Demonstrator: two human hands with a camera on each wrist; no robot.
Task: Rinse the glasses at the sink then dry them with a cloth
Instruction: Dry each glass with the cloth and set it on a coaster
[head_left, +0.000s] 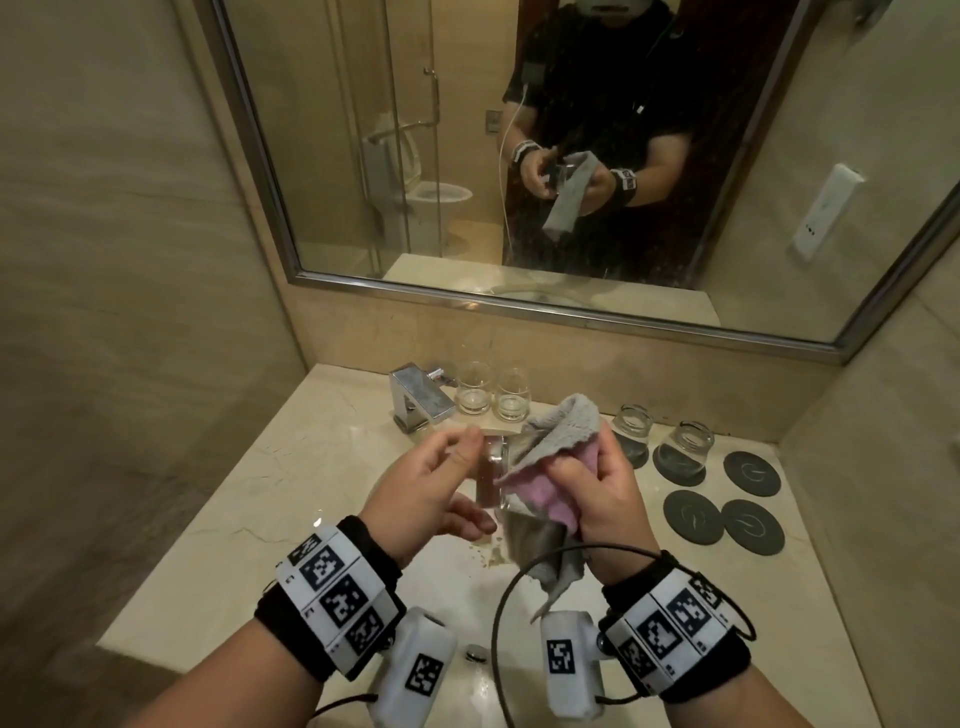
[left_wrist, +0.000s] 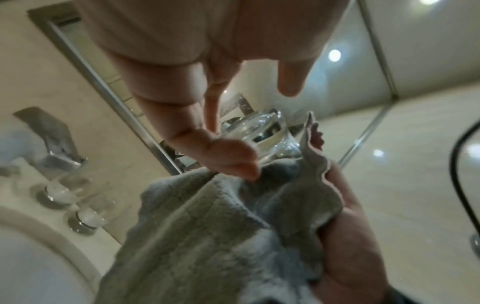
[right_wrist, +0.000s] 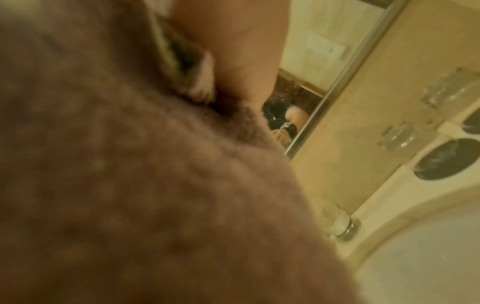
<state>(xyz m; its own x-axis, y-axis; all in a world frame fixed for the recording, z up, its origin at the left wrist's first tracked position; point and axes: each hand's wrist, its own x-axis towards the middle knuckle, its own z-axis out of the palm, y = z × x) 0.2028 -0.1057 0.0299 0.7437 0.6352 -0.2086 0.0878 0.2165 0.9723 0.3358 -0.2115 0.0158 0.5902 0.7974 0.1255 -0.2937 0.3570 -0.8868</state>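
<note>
Glass (head_left: 493, 475) – L hand (head_left: 431, 488); cloth (head_left: 545, 452) – R hand (head_left: 605, 493)

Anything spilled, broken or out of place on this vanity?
Nothing stands out. Two glasses stand upright by the tap, two more sit upside down on coasters, and the held glass looks intact in the cloth.

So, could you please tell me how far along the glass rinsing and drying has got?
Likely done: two clear glasses upside down on round black coasters. In hand: the left hand holds a clear tumbler while the right hand works the grey-and-pink cloth over it. Probably left: two upright glasses beside the chrome tap; three coasters are bare.
</note>
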